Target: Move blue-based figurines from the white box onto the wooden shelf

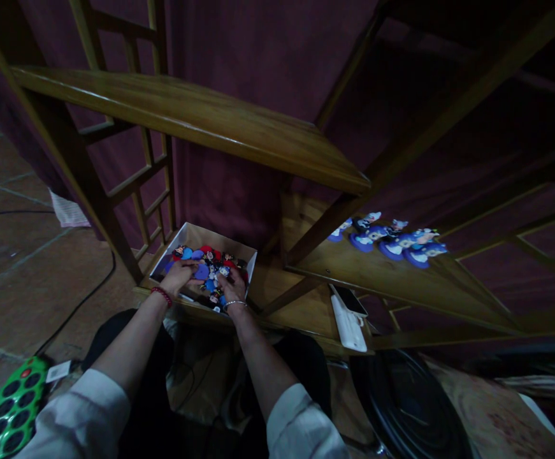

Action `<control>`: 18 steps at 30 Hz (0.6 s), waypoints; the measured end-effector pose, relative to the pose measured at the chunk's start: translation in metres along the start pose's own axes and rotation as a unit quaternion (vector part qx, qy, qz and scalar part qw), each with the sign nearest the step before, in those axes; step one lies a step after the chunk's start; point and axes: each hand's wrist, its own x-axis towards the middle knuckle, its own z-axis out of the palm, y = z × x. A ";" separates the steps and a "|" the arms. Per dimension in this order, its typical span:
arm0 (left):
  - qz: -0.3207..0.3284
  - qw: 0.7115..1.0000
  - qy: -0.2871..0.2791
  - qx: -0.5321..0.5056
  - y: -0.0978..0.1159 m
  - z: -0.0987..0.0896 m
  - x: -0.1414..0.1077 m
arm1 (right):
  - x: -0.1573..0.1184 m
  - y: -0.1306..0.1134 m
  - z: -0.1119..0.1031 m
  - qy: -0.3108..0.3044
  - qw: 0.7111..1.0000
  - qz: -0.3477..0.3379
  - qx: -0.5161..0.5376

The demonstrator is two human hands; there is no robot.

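Both my hands are inside a shallow white cardboard box full of small cartoon figurines in red, black and blue. My left hand, with a red bead bracelet at the wrist, has its fingers closed around the purple round base of a figurine. On the box's right side, my right hand wears a light bracelet and grips a white-and-blue figurine between thumb and fingers. Whether the purple base belongs to that same figurine, I cannot tell.
Several purple-based figurines stand on a wooden shelf at right. A phone rests by a white object on the lower board. Wooden beams cross above the box. A black round stool stands lower right.
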 end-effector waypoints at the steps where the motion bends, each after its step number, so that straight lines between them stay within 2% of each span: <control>1: 0.003 1.000 -0.005 -0.002 0.000 0.001 -0.001 | -0.001 -0.002 0.000 0.002 1.000 0.008 0.004; 9: 0.010 1.000 -0.028 -0.009 -0.005 0.011 -0.004 | -0.003 -0.006 0.003 0.007 0.998 0.028 0.052; 18: 0.007 0.996 -0.052 -0.067 -0.004 0.014 -0.011 | -0.006 -0.012 0.004 0.009 0.996 0.038 0.082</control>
